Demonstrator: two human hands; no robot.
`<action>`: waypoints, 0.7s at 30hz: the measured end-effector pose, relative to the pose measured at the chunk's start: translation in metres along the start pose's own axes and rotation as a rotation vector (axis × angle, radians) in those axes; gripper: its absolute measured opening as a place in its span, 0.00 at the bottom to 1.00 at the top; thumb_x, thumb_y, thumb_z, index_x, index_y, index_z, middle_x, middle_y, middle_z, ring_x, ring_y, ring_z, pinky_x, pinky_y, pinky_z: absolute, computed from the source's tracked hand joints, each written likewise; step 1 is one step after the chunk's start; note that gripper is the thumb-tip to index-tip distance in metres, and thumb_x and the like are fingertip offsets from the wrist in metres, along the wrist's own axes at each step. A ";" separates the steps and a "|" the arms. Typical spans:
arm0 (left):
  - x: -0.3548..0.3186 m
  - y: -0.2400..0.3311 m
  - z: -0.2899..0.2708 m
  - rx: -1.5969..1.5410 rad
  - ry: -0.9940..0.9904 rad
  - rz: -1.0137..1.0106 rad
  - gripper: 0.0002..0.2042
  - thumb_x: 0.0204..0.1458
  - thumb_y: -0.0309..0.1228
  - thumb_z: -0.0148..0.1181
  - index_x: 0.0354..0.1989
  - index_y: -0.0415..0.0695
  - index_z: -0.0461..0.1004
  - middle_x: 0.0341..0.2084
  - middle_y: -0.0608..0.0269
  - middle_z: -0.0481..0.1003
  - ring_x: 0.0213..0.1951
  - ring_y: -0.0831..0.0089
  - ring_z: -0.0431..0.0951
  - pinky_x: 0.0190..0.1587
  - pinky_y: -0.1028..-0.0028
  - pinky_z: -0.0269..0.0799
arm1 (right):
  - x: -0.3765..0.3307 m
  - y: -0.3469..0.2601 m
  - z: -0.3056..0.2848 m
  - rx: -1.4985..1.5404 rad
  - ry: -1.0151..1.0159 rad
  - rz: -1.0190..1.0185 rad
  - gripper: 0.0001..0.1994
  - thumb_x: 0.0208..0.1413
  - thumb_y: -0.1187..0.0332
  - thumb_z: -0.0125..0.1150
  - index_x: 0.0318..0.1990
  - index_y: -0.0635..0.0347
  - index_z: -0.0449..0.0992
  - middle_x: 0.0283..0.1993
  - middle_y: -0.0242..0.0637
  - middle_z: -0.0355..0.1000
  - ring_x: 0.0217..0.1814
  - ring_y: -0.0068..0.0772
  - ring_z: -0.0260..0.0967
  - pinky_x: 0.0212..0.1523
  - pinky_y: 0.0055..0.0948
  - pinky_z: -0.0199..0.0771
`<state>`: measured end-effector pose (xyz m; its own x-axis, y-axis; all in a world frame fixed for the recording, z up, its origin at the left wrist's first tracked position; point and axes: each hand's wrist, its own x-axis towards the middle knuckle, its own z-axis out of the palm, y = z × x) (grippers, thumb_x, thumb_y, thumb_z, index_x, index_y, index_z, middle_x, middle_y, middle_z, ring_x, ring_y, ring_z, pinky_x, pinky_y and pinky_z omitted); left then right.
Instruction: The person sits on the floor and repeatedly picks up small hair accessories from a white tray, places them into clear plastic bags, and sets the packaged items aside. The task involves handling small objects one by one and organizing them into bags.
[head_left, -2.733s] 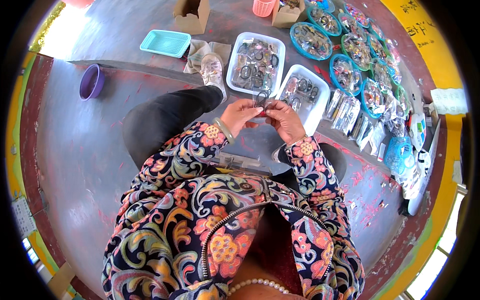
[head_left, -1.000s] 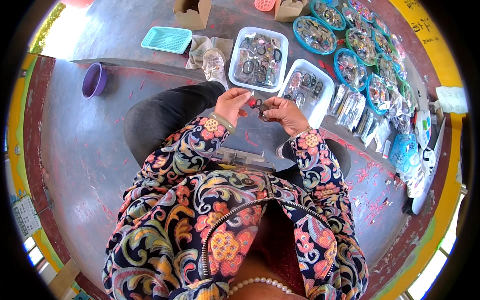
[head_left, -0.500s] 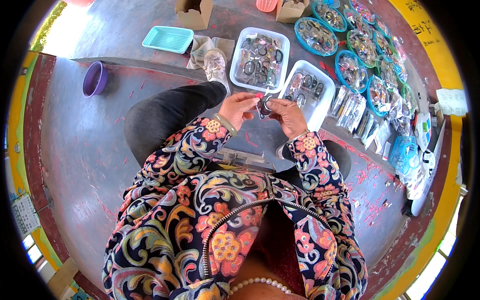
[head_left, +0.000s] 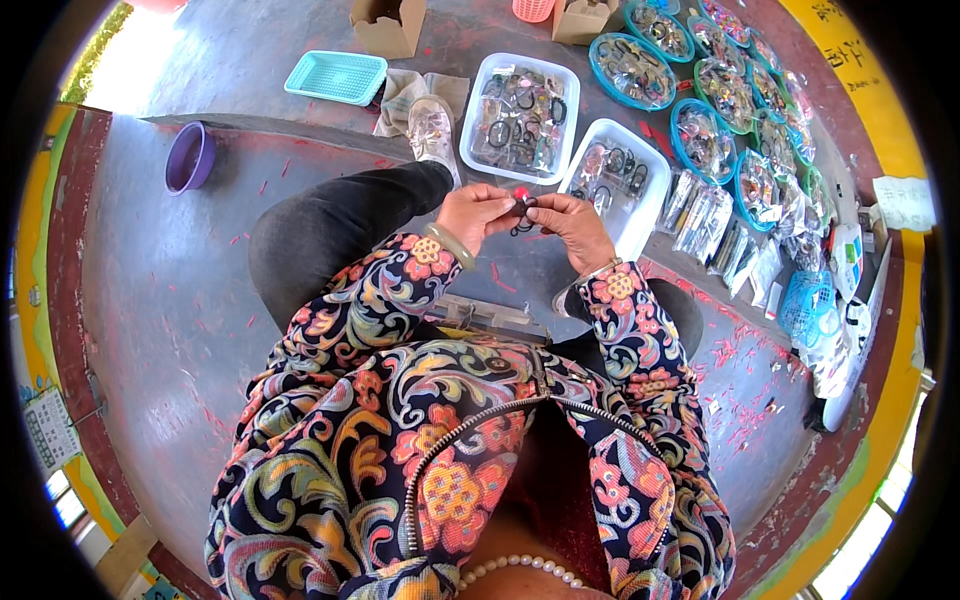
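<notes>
Between my two hands, above the gap in front of the white trays, is a small dark looped band (head_left: 523, 208), probably a hair tie. A round red piece (head_left: 521, 192) shows at its upper side. My left hand (head_left: 472, 216) pinches the band's left part between thumb and fingers. With thumb and forefinger, my right hand (head_left: 577, 232) grips its right part. Dark strands hang below the fingertips; their details are too small to make out. Just beyond the hands, a white tray (head_left: 467, 135) holds bagged dark bands, and a second white tray (head_left: 645, 220) holds more.
Several blue and green round baskets (head_left: 598, 75) of bagged goods stand at the far right, with clear packets (head_left: 700, 222) nearer. A turquoise basket (head_left: 335, 78), a cardboard box (head_left: 395, 38) and a purple basin (head_left: 190, 160) are to the left. Red scraps (head_left: 735, 385) litter the floor.
My fingers have shifted on the dark band, which now stretches sideways between both hands. The pale strip that hung by my left fingertips no longer shows.
</notes>
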<state>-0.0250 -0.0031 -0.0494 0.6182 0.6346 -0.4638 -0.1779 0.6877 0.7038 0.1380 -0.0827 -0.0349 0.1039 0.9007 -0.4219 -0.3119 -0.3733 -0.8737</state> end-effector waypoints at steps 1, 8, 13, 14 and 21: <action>-0.001 0.001 0.001 0.037 -0.009 -0.015 0.06 0.49 0.23 0.52 0.34 0.34 0.69 0.32 0.57 0.72 0.34 0.71 0.74 0.38 0.75 0.74 | 0.001 0.001 0.000 -0.005 0.005 -0.024 0.09 0.45 0.69 0.60 0.35 0.61 0.74 0.29 0.28 0.72 0.28 0.16 0.63 0.31 0.16 0.61; -0.006 0.003 0.008 0.139 -0.065 -0.060 0.07 0.49 0.23 0.52 0.35 0.34 0.68 0.32 0.58 0.72 0.35 0.71 0.74 0.39 0.75 0.73 | 0.000 -0.001 0.001 0.035 0.014 -0.037 0.09 0.45 0.69 0.60 0.34 0.62 0.75 0.30 0.29 0.72 0.29 0.16 0.61 0.32 0.17 0.59; -0.005 0.001 0.009 0.125 -0.068 -0.070 0.08 0.49 0.23 0.52 0.37 0.34 0.68 0.33 0.58 0.72 0.35 0.72 0.74 0.38 0.76 0.73 | 0.001 0.006 0.000 0.116 0.052 -0.036 0.09 0.45 0.69 0.60 0.34 0.62 0.75 0.29 0.28 0.71 0.29 0.16 0.61 0.31 0.16 0.59; -0.005 0.000 0.008 0.127 -0.065 -0.083 0.09 0.49 0.23 0.52 0.37 0.34 0.68 0.33 0.58 0.72 0.35 0.73 0.74 0.38 0.76 0.73 | 0.001 0.007 0.001 0.129 0.054 -0.042 0.09 0.45 0.69 0.60 0.34 0.62 0.75 0.29 0.28 0.71 0.29 0.16 0.61 0.31 0.16 0.59; -0.008 0.004 0.012 0.126 -0.004 -0.098 0.08 0.49 0.22 0.52 0.37 0.33 0.68 0.32 0.59 0.71 0.35 0.73 0.74 0.37 0.78 0.73 | -0.002 0.001 0.007 0.146 0.047 -0.038 0.09 0.46 0.68 0.60 0.33 0.62 0.75 0.28 0.27 0.71 0.28 0.16 0.61 0.30 0.17 0.59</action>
<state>-0.0210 -0.0097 -0.0365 0.6307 0.5653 -0.5316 -0.0191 0.6962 0.7176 0.1308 -0.0836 -0.0331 0.1614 0.9007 -0.4034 -0.4406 -0.3001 -0.8461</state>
